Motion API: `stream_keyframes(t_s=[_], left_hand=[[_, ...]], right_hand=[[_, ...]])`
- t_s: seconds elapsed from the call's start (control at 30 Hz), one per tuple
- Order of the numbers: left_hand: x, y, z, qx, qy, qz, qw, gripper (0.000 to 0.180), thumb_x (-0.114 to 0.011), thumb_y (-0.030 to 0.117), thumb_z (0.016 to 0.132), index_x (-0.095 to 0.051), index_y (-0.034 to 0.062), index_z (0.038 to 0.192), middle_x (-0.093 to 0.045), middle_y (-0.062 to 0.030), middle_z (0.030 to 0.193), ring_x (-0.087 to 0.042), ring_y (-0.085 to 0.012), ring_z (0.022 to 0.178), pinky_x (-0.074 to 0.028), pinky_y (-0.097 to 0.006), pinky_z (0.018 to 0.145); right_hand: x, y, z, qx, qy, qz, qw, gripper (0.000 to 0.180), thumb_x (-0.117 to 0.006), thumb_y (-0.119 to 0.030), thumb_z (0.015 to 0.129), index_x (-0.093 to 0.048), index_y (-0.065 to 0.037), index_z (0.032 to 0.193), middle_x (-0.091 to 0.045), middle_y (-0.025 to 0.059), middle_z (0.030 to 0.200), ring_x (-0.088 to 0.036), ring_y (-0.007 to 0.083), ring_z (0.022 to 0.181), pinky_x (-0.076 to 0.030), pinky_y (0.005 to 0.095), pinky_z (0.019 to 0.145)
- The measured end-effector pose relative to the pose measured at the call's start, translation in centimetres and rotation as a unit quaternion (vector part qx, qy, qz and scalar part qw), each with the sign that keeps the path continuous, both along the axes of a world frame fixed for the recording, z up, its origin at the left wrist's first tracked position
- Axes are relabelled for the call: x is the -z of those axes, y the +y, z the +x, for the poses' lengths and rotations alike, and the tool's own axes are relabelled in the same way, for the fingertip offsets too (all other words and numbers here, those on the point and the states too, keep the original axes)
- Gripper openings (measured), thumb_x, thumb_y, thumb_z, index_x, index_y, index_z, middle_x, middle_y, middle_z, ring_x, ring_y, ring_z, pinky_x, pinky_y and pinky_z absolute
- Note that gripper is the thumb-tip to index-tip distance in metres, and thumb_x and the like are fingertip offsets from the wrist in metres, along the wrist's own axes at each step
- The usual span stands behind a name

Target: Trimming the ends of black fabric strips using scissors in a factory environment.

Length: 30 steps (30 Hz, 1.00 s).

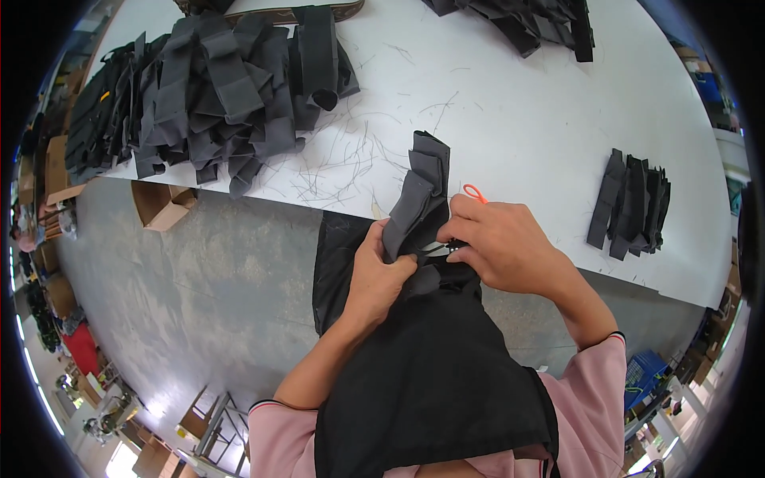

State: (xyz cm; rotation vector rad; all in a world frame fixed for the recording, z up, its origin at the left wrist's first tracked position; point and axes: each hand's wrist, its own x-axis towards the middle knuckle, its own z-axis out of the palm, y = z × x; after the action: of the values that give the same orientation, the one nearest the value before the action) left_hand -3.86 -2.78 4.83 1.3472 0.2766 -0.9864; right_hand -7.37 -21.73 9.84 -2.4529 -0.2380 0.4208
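My left hand is closed on a folded black fabric strip, thumb and fingers pinching its near end. The strip's far end rests over the table's front edge. In my right hand is a pair of thread snips, gripped between thumb and fingers. Its metal blades point left, close to the fabric and my left thumb; whether they touch the cloth I cannot tell. An orange loop sticks out beyond my right knuckles, and most of the snips is hidden by the hand.
A large heap of black fabric strips covers the table's left side. A small stack lies at the right, another pile at the far edge. Loose thread ends litter the white tabletop. An open cardboard box stands below the table.
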Motion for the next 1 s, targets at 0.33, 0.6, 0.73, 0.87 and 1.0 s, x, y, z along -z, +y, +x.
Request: stream_keyframes(t_s=[0.33, 0.6, 0.73, 0.87, 1.0], left_hand=[[0.4, 0.0, 0.0, -0.037, -0.009, -0.015, 0.999, 0.043, -0.055, -0.003, 0.074, -0.048, -0.0009, 0.117, -0.051, -0.0050, 0.098, -0.052, -0.0080, 0.074, -0.045, -0.025, 0.061], [0.4, -0.1, 0.0, -0.054, -0.015, -0.016, 0.998, 0.044, -0.056, -0.003, 0.074, -0.044, 0.0017, 0.116, -0.046, -0.0044, 0.099, -0.052, -0.0091, 0.075, -0.046, -0.025, 0.061], [0.0, 0.0, 0.2, -0.067, -0.010, -0.029, 0.997, 0.043, -0.055, -0.002, 0.074, -0.043, 0.0020, 0.115, -0.046, -0.0041, 0.097, -0.052, -0.0099, 0.075, -0.047, -0.026, 0.060], [0.6, 0.5, 0.4, -0.052, -0.016, -0.045, 0.997, 0.042, -0.055, 0.000, 0.079, -0.042, 0.0010, 0.118, -0.047, -0.0040, 0.099, -0.053, -0.0106, 0.076, -0.048, -0.027, 0.063], [0.4, 1.2, 0.9, -0.026, 0.050, -0.127, 0.990, 0.055, -0.055, 0.026, 0.093, -0.032, 0.0021, 0.136, -0.048, -0.0041, 0.102, -0.051, -0.0117, 0.091, -0.047, -0.031, 0.082]], right_hand=[[0.6, 0.6, -1.9, 0.104, -0.057, 0.067, 0.991, 0.018, -0.071, -0.009, 0.070, -0.060, -0.009, 0.084, -0.050, 0.0034, 0.083, -0.055, 0.0246, 0.063, -0.041, 0.0347, 0.052], [1.5, 2.4, -2.9, 0.188, -0.099, 0.089, 0.973, 0.022, -0.071, 0.001, 0.066, -0.063, -0.005, 0.085, -0.045, 0.0070, 0.070, -0.045, 0.0214, 0.051, -0.049, 0.0368, 0.090], [1.2, 2.8, -3.2, 0.210, -0.112, 0.059, 0.969, 0.023, -0.071, -0.003, 0.067, -0.062, -0.007, 0.088, -0.047, 0.0067, 0.074, -0.049, 0.0229, 0.057, -0.047, 0.0322, 0.067], [2.9, 3.1, -3.2, 0.261, -0.133, 0.122, 0.948, 0.022, -0.069, -0.001, 0.070, -0.061, -0.007, 0.089, -0.050, 0.0062, 0.078, -0.056, 0.0206, 0.066, -0.044, 0.0277, 0.057], [2.6, 4.2, -1.7, 0.358, -0.128, 0.311, 0.871, 0.025, -0.066, 0.003, 0.074, -0.058, -0.004, 0.096, -0.052, 0.0043, 0.084, -0.056, 0.0126, 0.072, -0.044, 0.0232, 0.064]])
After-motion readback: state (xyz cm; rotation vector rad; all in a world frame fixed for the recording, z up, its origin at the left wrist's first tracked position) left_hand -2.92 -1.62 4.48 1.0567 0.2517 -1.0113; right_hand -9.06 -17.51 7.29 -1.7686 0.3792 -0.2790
